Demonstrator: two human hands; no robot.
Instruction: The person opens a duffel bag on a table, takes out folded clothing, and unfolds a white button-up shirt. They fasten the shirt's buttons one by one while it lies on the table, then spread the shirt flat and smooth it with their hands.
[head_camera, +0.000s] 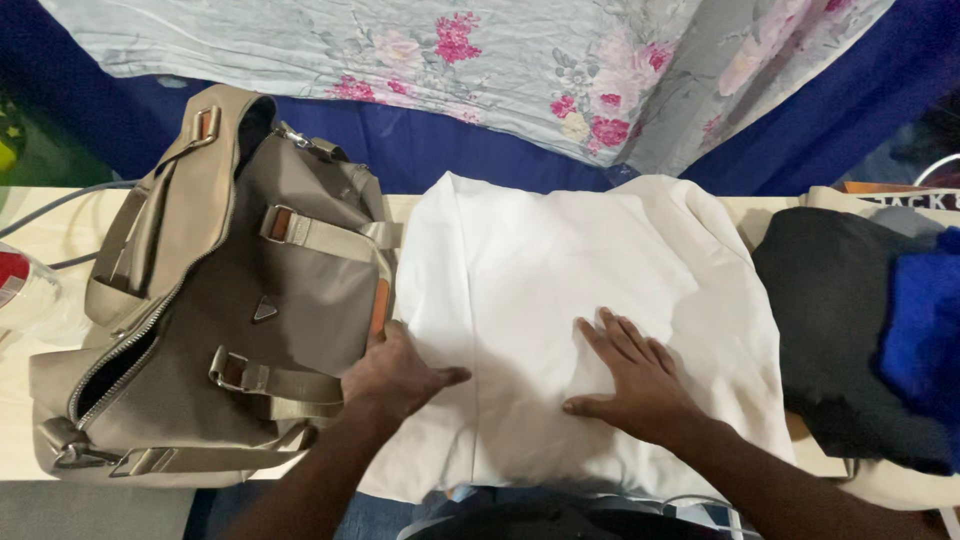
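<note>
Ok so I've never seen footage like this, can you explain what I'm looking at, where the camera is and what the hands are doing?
There is one picture, taken by a camera worn on a person's head, looking down at their own bare hands. The left hand rests where a khaki bag meets a folded white garment. The right hand lies flat on that garment, fingers spread. Neither hand grips anything. These lie on a pale table, with dark and blue clothes at the right and a floral sheet beyond.
</note>
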